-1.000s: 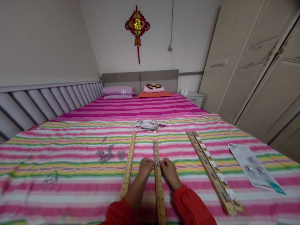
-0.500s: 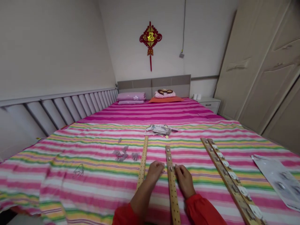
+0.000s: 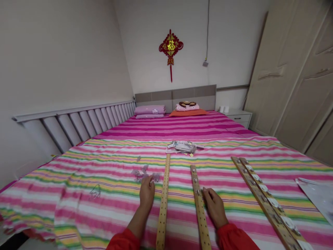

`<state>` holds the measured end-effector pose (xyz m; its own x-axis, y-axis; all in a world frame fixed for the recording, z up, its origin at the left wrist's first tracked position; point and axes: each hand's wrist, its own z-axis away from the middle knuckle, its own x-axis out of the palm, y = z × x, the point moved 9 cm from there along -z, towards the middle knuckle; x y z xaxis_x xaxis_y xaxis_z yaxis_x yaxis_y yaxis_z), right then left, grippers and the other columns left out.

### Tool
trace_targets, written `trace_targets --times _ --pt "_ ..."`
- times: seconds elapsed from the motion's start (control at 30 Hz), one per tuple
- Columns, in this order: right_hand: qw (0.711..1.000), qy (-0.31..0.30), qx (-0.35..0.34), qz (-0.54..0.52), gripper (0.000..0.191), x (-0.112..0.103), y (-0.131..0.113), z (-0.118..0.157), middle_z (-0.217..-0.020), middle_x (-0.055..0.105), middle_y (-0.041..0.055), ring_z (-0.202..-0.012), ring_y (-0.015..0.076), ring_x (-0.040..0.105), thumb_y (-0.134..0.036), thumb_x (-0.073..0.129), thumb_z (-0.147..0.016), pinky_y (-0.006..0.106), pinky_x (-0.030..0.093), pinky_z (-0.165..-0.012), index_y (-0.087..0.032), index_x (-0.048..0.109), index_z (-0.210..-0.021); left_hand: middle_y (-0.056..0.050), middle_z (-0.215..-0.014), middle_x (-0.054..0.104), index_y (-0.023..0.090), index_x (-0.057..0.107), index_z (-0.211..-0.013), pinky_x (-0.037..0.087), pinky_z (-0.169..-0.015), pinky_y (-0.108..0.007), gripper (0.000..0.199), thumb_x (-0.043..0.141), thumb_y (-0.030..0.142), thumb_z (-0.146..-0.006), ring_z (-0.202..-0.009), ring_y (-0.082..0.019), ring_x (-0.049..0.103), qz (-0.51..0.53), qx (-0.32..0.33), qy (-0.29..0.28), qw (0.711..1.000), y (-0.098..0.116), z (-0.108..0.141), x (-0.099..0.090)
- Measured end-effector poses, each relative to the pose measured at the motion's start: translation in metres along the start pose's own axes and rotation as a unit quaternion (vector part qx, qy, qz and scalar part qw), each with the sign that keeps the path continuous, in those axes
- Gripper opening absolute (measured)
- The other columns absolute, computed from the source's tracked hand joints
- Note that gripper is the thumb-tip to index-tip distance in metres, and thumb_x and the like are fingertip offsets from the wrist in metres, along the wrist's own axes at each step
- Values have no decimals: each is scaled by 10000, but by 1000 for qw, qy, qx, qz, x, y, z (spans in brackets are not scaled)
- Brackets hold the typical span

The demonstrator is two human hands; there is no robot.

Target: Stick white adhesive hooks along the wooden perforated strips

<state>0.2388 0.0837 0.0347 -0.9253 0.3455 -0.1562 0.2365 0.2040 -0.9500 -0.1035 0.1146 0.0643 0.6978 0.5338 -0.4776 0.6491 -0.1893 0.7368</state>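
Note:
My left hand (image 3: 147, 192) reaches to a loose cluster of small clear plastic pieces (image 3: 142, 171), its fingers drawn together at the near edge. Whatever they pinch is hidden. Just right of the middle perforated wooden strip (image 3: 200, 211), my right hand (image 3: 214, 206) lies with curled fingers, fingertips close to the strip's edge. I cannot make out what, if anything, they hold. Small metal clips (image 3: 197, 192) sit along the far part of that strip. Another perforated strip (image 3: 163, 205), with no clips on it, lies between my hands.
Two strips with metal clips and white round pieces (image 3: 273, 202) lie to the right. Beyond them is a clear plastic package (image 3: 316, 198). A pile of plastic packets (image 3: 183, 147) lies farther up the striped bedspread (image 3: 117, 215). A thin wire-like tangle (image 3: 95, 191) is at left.
My left hand has moved left from beside the middle strip to the plastic pieces. My right hand has stayed by the middle strip. The view has shifted slightly.

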Motion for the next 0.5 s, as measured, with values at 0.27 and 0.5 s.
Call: trace_targets --times 0.27,0.5 --pt "1000 -2 4 15 519 0 -3 2 -540 398 -43 -539 144 385 -704 479 -747 256 334 -497 -220 466 -560 -53 -902 649 211 660 -932 471 -709 -304 262 409 264 -877 -870 -203 613 -91 26 -23 995 0 9 12" --pt "1000 -6 3 16 512 1 3 0 -548 389 -44 -544 144 381 -693 474 -753 262 336 -510 -218 467 -565 -63 -920 677 185 642 -985 470 -740 -309 283 408 304 -879 -843 -196 625 -60 23 -8 998 -2 12 9"
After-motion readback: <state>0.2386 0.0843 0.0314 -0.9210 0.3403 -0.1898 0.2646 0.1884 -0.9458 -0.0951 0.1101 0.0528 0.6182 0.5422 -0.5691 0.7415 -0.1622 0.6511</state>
